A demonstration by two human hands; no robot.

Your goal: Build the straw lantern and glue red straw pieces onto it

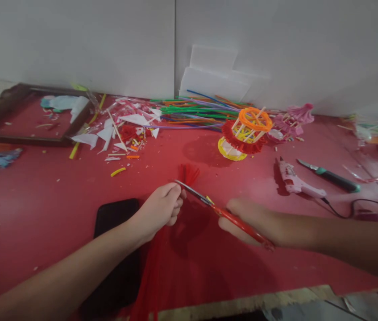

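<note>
My left hand (162, 207) is closed in a pinch on a strip of red fringed paper (189, 174), whose cut end fans up just beyond my fingertips while the rest trails down toward me. My right hand (252, 220) grips red-handled scissors (222, 211). Their blades point left and reach the fringe right at my left fingertips. A black phone (117, 216) lies flat under my left wrist on the red table (41, 196).
A small lantern of sticks with orange, red and yellow rings (246, 133) stands at centre back. A pink glue gun (297, 180) and a green-handled knife (331, 176) lie at right. Coloured straws (192, 111), paper scraps (122, 129), and a wooden tray (24, 113) sit behind.
</note>
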